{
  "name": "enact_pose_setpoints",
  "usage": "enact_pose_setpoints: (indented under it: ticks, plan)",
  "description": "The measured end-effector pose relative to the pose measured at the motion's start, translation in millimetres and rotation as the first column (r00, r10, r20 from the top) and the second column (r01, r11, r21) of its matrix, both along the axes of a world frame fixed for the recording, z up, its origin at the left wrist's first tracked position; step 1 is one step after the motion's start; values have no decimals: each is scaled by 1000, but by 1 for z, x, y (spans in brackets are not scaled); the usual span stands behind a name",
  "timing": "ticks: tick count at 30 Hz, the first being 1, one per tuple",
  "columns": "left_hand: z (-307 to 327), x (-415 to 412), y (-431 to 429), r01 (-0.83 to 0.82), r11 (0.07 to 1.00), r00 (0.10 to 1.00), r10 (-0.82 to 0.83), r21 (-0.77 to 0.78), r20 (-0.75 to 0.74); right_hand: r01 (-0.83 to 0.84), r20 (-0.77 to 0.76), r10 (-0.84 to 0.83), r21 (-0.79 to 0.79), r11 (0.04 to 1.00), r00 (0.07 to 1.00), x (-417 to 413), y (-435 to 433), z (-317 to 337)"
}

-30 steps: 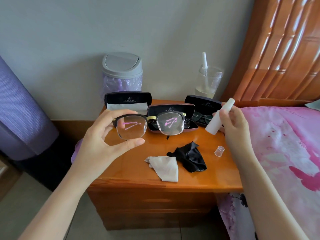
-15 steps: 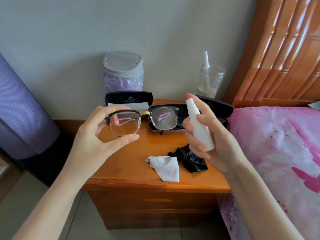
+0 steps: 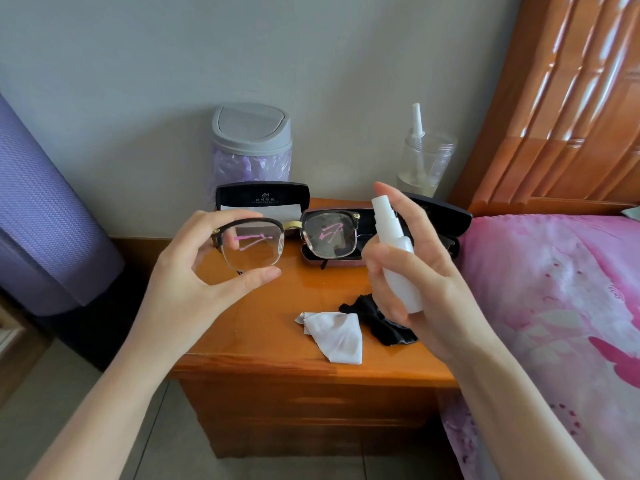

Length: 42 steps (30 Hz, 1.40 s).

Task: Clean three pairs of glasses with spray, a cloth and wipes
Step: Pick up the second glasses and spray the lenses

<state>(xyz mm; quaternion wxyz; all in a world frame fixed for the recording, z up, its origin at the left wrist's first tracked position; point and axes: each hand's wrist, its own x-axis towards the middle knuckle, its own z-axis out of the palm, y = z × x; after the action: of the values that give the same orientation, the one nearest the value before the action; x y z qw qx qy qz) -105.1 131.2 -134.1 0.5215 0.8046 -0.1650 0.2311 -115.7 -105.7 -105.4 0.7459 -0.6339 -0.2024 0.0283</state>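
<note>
With the left hand (image 3: 194,282), pinches the glasses (image 3: 292,225) by one lens rim: thumb under the rim, index finger arched over the top, other fingers curled loosely behind. Holds them upright in the air above the left half of the nightstand (image 3: 277,306), lenses facing the camera, pink marks showing in both. With the right hand (image 3: 426,282), grips the spray bottle (image 3: 394,251) just beside the far lens, fingers wrapped round the white body, index finger stretched above the nozzle head. Cannot tell whether the fingertip touches it. Tilts the bottle slightly, top toward the back edge.

Near the front edge of the nightstand: a white cloth (image 3: 330,336), crumpled, touching a black cloth (image 3: 381,322) on its right, the black one partly hidden behind the right hand.

Along the back edge: three open cases.
- Left case (image 3: 261,199): black, lid upright, a white sheet inside.
- Middle case (image 3: 332,263): pinkish, behind the held glasses.
- Right case (image 3: 446,216): black, near the back right corner, contents mostly hidden by the hand.

By the wall behind the cases: a grey-lidded bin (image 3: 251,143) with a purple liner, and a clear jar (image 3: 429,161) with a white nozzle standing in it. Past the right edge: a pink bedcover (image 3: 554,306) under a wooden headboard (image 3: 571,98). Past the left edge: a purple roll (image 3: 45,220).
</note>
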Motion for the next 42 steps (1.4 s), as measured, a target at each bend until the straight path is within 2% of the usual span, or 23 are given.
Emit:
enact_pose_setpoints:
  ticks: [7, 11, 14, 17, 20, 29, 37, 42]
  plan:
    - [-1, 0, 0, -3, 1000, 1000, 3, 2, 2, 103, 62, -98, -88, 991, 993, -1, 2, -2]
    - [0, -1, -1, -8, 1000, 1000, 8, -3, 1, 110, 40, -108, -52, 993, 993, 2, -1, -3]
    - [1, -2, -2, -8, 1000, 1000, 8, -10, 1, 244, 211, -206, -171, 955, 955, -2, 0, -4]
    - [0, -2, -3, -9, 1000, 1000, 9, -20, -1, 409, 460, -224, -356, 840, 859, -7, 6, -10]
    - [-1, -1, -3, -16, 1000, 1000, 16, -9, -3, 519, 588, -206, -432, 738, 782, -7, 13, -18]
    - [-1, -3, -2, -38, 998, 999, 37, 59, 17, 671, 663, -260, -494, 553, 702, -5, 18, -21]
    - [-2, -2, -2, -45, 994, 998, 41, 96, 42, 671, 654, -278, -481, 564, 703, -3, 19, -25]
    - [-2, -3, -1, -42, 995, 998, 38, 94, 44, 703, 686, -270, -490, 515, 676, -2, 17, -26]
